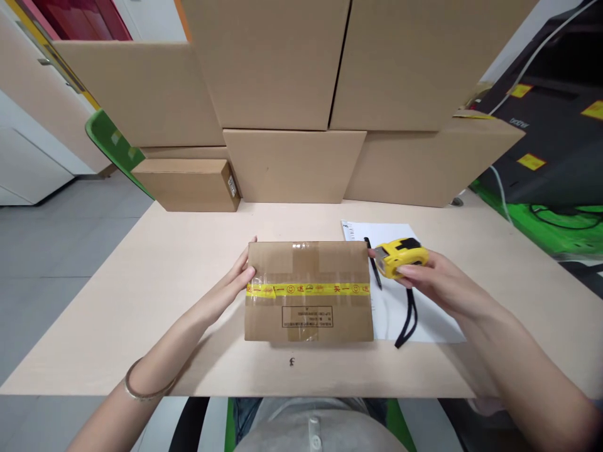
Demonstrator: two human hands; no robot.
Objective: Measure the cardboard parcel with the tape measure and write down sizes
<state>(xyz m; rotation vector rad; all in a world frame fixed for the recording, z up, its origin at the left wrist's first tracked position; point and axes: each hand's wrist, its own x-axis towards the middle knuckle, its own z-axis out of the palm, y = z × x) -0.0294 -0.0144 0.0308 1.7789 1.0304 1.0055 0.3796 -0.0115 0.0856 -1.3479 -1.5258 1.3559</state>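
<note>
A brown cardboard box with clear tape and a yellow printed strip lies in the middle of the table. My left hand grips its left edge, thumb on the near face and fingers partly hidden behind. In my right hand is a yellow and black tape measure, held close to the box's upper right corner. A dark wrist strap hangs from it. No blade can be made out. Beneath the tape measure lie white paper sheets with a black pen on them, partly covered by the box.
Large cardboard boxes are stacked along the table's back edge. A smaller carton stands at the back left. To the right is a black brother machine with yellow labels, on a green surface with cables. The wooden table ends close to my body.
</note>
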